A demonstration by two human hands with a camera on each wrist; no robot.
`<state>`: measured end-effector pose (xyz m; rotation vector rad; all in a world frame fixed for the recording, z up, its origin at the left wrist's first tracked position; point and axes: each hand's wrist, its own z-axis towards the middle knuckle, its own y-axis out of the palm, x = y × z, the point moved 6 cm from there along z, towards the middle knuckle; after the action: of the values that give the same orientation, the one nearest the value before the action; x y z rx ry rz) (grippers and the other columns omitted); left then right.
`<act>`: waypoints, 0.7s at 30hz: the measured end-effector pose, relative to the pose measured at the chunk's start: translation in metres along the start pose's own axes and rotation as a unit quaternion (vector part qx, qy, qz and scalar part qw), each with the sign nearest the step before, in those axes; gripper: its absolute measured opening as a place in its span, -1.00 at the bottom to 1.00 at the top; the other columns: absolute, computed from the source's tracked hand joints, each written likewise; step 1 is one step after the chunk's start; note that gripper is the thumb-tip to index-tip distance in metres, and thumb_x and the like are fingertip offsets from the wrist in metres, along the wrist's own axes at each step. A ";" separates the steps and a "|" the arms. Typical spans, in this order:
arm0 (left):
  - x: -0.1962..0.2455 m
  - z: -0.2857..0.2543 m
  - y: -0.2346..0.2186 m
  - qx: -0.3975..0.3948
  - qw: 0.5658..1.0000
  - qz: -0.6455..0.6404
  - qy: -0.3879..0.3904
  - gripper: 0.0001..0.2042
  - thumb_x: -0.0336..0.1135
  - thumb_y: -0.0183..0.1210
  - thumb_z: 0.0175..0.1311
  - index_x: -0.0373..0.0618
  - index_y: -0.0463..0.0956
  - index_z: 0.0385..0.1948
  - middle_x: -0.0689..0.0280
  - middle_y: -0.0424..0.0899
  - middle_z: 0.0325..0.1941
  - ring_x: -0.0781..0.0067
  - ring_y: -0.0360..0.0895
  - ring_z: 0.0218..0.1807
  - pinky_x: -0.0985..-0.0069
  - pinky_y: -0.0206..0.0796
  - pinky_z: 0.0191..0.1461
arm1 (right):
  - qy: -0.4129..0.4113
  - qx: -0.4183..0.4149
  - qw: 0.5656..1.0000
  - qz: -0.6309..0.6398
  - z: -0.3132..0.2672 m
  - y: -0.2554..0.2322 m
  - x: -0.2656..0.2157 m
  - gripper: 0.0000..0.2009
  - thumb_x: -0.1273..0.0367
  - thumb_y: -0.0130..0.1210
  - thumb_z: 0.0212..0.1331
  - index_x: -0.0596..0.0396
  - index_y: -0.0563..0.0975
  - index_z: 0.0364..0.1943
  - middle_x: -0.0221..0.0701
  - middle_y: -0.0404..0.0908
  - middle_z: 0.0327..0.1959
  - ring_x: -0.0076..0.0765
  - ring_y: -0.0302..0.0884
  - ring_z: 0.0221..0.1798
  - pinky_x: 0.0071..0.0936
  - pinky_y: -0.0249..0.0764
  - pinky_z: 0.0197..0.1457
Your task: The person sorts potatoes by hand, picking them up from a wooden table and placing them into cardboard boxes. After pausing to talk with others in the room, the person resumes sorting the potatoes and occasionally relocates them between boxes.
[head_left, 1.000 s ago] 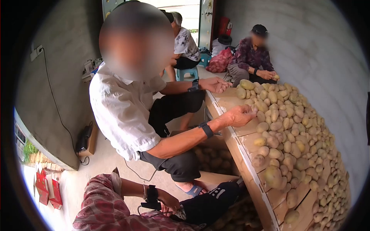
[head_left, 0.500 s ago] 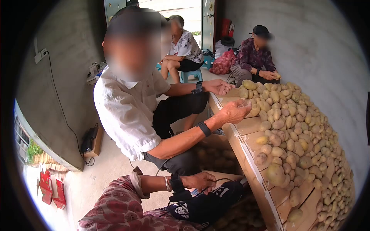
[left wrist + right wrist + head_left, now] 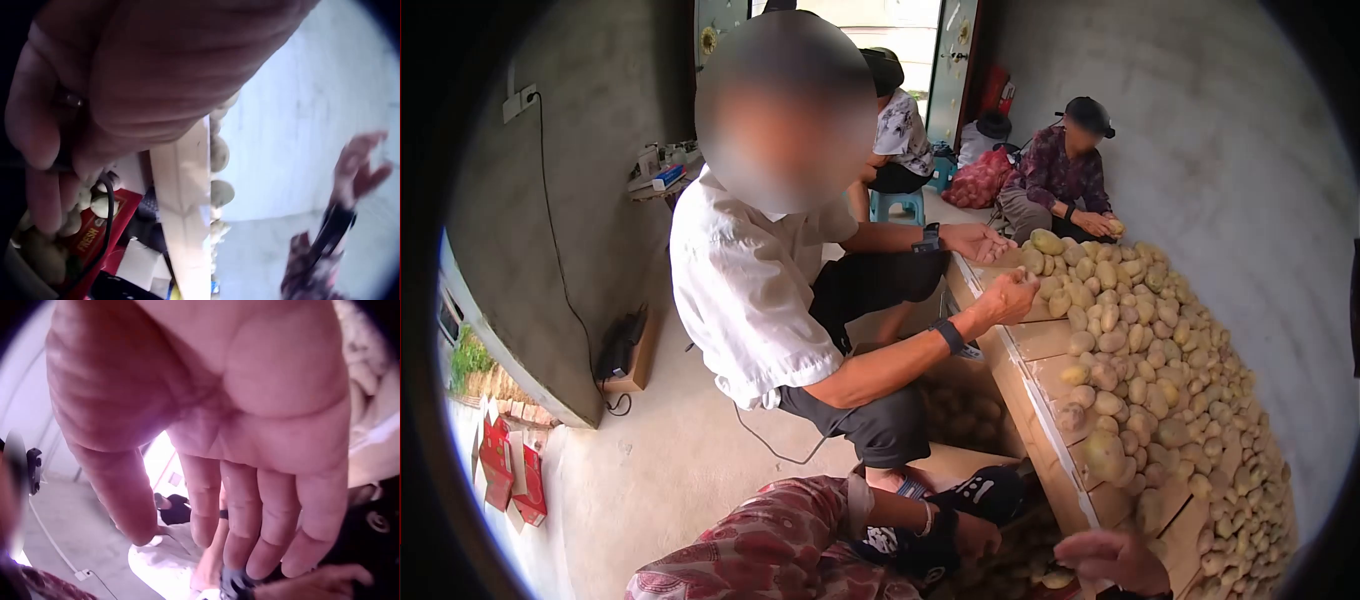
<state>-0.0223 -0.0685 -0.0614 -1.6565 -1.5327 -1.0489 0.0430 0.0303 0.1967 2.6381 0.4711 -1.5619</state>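
My left hand (image 3: 978, 537) is low beside the wooden table (image 3: 1040, 395), next to black cloth with a white print (image 3: 977, 490). In the left wrist view its fingers curl round a black cable (image 3: 110, 209), which loops down past a red carton (image 3: 94, 234) marked FRESH. My right hand (image 3: 1112, 560) is raised near the table's front edge, palm and straight fingers showing in the right wrist view, nothing in it. Potatoes (image 3: 1145, 350) are heaped on the tabletop beyond it.
Across the corner a person in a white shirt (image 3: 750, 290) holds both hands at the potato heap. Another person (image 3: 1065, 165) sits by the far wall near a red net sack (image 3: 978, 180). More potatoes (image 3: 960, 415) lie below the table. Red cartons (image 3: 510, 470) stand at left.
My left hand has moved right and down toward the table's side. My right hand has come into the head view at the bottom. The white-shirted person's near hand has shifted slightly.
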 end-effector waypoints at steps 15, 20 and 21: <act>0.024 0.058 0.003 0.224 0.918 0.178 0.275 -0.76 -0.48 0.07 -0.10 -0.24 0.41 -0.30 0.15 0.58 -0.34 0.27 0.52 -0.30 0.40 0.34 -0.24 | -0.267 0.455 0.835 0.157 -0.002 -0.113 0.106 -0.87 0.40 -0.06 0.24 0.12 0.51 -0.26 -0.39 0.57 -0.25 -0.52 0.52 -0.23 -0.59 0.42 -0.18; -0.014 0.024 0.029 0.070 0.910 0.258 0.317 -0.78 -0.46 0.03 0.05 -0.24 0.38 -0.23 0.26 0.56 -0.33 0.30 0.49 -0.28 0.39 0.30 -0.17 | -0.127 0.714 0.656 -0.209 -0.129 -0.129 0.188 -0.69 0.38 0.14 0.08 0.26 0.48 -0.11 -0.25 0.55 -0.13 -0.32 0.48 -0.08 -0.48 0.38 0.03; -0.046 0.050 0.051 0.042 0.817 0.354 0.452 -0.79 -0.43 0.06 0.06 -0.23 0.38 -0.24 0.25 0.55 -0.33 0.30 0.49 -0.28 0.37 0.31 -0.19 | -0.084 0.738 0.529 -0.411 -0.142 -0.120 0.184 -0.69 0.37 0.13 0.08 0.27 0.47 -0.12 -0.19 0.55 -0.12 -0.25 0.48 -0.07 -0.43 0.38 0.04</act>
<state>0.0352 -0.0524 -0.1223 -1.1790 -0.2791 -1.0575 0.2125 0.2150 0.1221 3.0933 0.4835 -3.9416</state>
